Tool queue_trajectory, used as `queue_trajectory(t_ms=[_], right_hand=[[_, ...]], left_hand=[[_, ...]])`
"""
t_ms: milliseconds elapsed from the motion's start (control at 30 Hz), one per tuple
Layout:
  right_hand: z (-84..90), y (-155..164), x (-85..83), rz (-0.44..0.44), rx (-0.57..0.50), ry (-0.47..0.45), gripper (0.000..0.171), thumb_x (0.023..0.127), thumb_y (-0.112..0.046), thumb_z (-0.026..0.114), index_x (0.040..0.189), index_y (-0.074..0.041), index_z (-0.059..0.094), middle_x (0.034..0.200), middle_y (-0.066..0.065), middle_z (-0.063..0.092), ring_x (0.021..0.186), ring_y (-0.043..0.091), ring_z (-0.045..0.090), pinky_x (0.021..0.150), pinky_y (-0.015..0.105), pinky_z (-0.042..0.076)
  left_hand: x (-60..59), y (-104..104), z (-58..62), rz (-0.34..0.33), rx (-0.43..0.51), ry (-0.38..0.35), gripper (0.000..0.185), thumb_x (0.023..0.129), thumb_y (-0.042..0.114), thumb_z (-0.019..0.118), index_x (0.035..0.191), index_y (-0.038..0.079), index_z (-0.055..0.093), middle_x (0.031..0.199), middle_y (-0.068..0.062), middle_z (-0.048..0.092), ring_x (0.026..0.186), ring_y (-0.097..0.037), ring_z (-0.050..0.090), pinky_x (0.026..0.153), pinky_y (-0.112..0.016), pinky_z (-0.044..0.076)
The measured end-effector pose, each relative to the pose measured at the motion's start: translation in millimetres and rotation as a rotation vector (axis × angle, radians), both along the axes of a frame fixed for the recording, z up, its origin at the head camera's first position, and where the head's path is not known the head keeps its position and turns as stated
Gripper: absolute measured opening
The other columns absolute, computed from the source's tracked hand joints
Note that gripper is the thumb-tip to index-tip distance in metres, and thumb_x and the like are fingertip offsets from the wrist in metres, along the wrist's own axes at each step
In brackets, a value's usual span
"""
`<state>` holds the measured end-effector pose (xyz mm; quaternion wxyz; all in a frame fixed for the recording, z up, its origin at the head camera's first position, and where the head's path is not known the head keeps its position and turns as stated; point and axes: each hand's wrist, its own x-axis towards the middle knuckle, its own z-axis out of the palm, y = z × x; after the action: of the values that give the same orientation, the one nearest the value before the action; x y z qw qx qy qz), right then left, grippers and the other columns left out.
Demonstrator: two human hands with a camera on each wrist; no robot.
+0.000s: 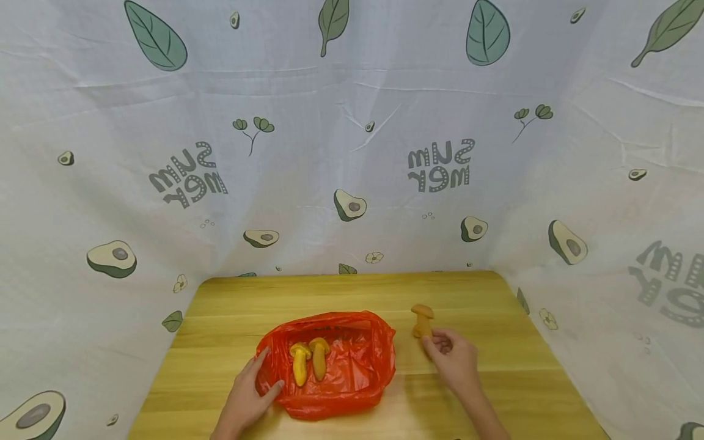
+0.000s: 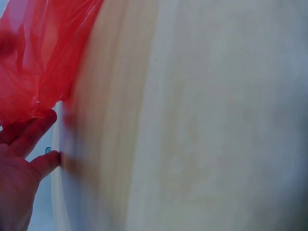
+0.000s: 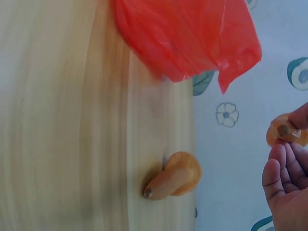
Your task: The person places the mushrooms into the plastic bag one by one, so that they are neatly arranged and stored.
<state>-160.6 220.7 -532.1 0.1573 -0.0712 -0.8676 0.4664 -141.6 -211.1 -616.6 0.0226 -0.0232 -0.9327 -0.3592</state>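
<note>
A red plastic bag (image 1: 352, 400) stands with its mouth spread wide. Two mushrooms, one yellow (image 1: 299, 366) and one browner (image 1: 319, 360), lie side by side inside it. My left hand (image 1: 247, 391) rests at the bag's left front corner, thumb and fingers spread and fairly straight against the plastic. To the right of the bag, my right hand (image 1: 453, 357) pinches an orange-brown mushroom (image 3: 284, 131) between thumb and fingertips, its stem end facing the right wrist camera. A further mushroom (image 3: 173, 178) lies on the table in that view. From the head, mushroom shapes overlap just beyond the right fingertips.
Both hands work over a wooden table (image 1: 495, 305) with rounded far corners. Behind it and along both sides hangs a pale cloth (image 1: 308, 159) printed with avocados, leaves and lettering.
</note>
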Motion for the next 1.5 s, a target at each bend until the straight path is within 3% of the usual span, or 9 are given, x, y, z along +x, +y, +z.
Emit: queue_trajectory(t_ms=[267, 567, 733, 1133, 1300, 1500], right_hand=[[4.0, -16.7, -1.3, 0.038, -0.017, 0.1, 0.016, 0.085, -0.003, 0.082, 0.098, 0.004, 0.075, 0.081, 0.007, 0.07, 0.07, 0.004, 0.06, 0.061, 0.017, 0.055], [9.2, -45.5, -1.6, 0.107, -0.035, 0.114, 0.015, 0.085, -0.004, 0.081, 0.098, 0.002, 0.075, 0.08, 0.004, 0.068, 0.07, 0.006, 0.059, 0.061, 0.02, 0.054], [11.4, -63.2, -1.7, 0.134, -0.038, 0.091, 0.014, 0.085, -0.005, 0.082, 0.097, -0.002, 0.075, 0.08, 0.002, 0.066, 0.07, 0.006, 0.057, 0.062, 0.019, 0.054], [11.4, -96.7, -5.4, 0.264, -0.04, 0.061, 0.011, 0.087, -0.008, 0.081, 0.095, -0.008, 0.074, 0.08, -0.004, 0.065, 0.068, 0.006, 0.057, 0.062, 0.02, 0.053], [2.7, -108.6, -6.4, 0.313, -0.061, 0.026, 0.01, 0.088, -0.008, 0.08, 0.094, -0.009, 0.073, 0.08, -0.003, 0.064, 0.068, 0.007, 0.056, 0.062, 0.02, 0.052], [-11.4, -121.0, -6.6, 0.366, -0.006, -0.001, 0.008, 0.089, -0.011, 0.078, 0.096, -0.01, 0.073, 0.08, -0.005, 0.065, 0.068, 0.003, 0.056, 0.063, 0.019, 0.053]], left_hand=[[-0.4, 0.7, -0.2, -0.005, -0.004, 0.009, 0.088, 0.09, 0.051, 0.074, 0.156, 0.003, 0.042, 0.151, -0.03, 0.05, 0.136, -0.052, 0.05, 0.109, -0.065, 0.046], [-0.5, 1.2, -1.2, -0.006, -0.006, 0.032, 0.088, 0.089, 0.05, 0.075, 0.155, 0.002, 0.043, 0.15, -0.029, 0.051, 0.135, -0.051, 0.052, 0.107, -0.065, 0.048], [-0.2, 0.7, -2.1, -0.011, -0.002, 0.054, 0.086, 0.089, 0.048, 0.076, 0.154, 0.002, 0.044, 0.149, -0.03, 0.051, 0.134, -0.051, 0.052, 0.107, -0.065, 0.048], [1.4, 1.4, 2.1, -0.01, 0.01, 0.015, 0.087, 0.09, 0.048, 0.075, 0.156, 0.003, 0.042, 0.152, -0.029, 0.049, 0.137, -0.051, 0.049, 0.11, -0.065, 0.045], [-0.4, 1.2, 1.5, -0.017, 0.017, 0.016, 0.088, 0.09, 0.05, 0.074, 0.156, 0.003, 0.041, 0.153, -0.028, 0.049, 0.139, -0.05, 0.049, 0.111, -0.064, 0.044], [-0.1, 0.0, 1.2, -0.015, 0.019, 0.007, 0.088, 0.091, 0.051, 0.073, 0.157, 0.003, 0.04, 0.153, -0.028, 0.048, 0.139, -0.051, 0.048, 0.112, -0.064, 0.044]])
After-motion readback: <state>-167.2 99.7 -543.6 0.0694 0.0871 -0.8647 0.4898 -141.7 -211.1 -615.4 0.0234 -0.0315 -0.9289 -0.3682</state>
